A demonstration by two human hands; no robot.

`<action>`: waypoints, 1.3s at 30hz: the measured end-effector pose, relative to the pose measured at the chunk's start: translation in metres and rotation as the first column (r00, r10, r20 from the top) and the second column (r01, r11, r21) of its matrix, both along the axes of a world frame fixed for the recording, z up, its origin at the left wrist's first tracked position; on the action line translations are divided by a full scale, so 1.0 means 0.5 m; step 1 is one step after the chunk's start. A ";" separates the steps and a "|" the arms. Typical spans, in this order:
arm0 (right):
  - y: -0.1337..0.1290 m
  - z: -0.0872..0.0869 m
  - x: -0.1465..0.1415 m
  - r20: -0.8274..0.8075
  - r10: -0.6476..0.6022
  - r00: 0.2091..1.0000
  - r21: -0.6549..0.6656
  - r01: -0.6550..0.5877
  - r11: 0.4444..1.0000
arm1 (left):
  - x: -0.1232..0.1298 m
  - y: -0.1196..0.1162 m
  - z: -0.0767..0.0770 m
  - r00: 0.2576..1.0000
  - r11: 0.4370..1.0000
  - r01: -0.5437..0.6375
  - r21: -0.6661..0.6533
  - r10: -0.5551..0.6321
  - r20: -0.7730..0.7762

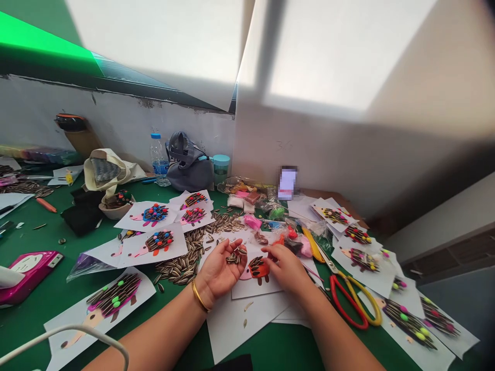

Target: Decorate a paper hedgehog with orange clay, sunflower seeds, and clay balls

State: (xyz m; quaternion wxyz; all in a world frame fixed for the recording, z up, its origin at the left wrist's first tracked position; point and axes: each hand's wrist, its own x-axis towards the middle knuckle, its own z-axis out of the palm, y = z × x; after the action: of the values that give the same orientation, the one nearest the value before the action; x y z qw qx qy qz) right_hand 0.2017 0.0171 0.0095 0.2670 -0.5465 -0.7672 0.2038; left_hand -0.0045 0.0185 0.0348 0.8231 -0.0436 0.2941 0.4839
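Palm up, my left hand (223, 268) cups several striped sunflower seeds (235, 256) with its fingers curled round them. My right hand (285, 267) is over the right side of a white card, its fingers bent and close together at the edge of a clay hedgehog (258, 268); whatever they pinch is too small to make out. The hedgehog has an orange-red body, a pink face and brown feet, with dark seeds stuck on its back. Blank white sheets (240, 330) lie under the card. A pile of seeds (183, 263) spreads left of my left hand.
Finished hedgehog cards (157, 242) lie at the left, and more (363, 260) at the right. Red and yellow scissors (350, 296) rest beside my right forearm. Bagged clay (276, 211), a phone (287, 183), a bottle (159, 159) and a grey bag (189, 167) stand or lie behind.
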 end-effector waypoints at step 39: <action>-0.031 0.013 0.008 -0.131 -0.063 0.989 -0.081 0.052 0.995 | -0.006 0.020 -0.045 -0.051 0.609 0.766 0.208 0.380 -0.924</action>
State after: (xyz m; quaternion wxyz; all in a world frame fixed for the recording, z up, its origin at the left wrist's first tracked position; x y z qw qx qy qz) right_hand 0.2057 0.0014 0.0159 0.3020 -0.5635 -0.7230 0.2618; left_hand -0.0078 0.0287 0.0124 0.3520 0.7024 0.5535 0.2763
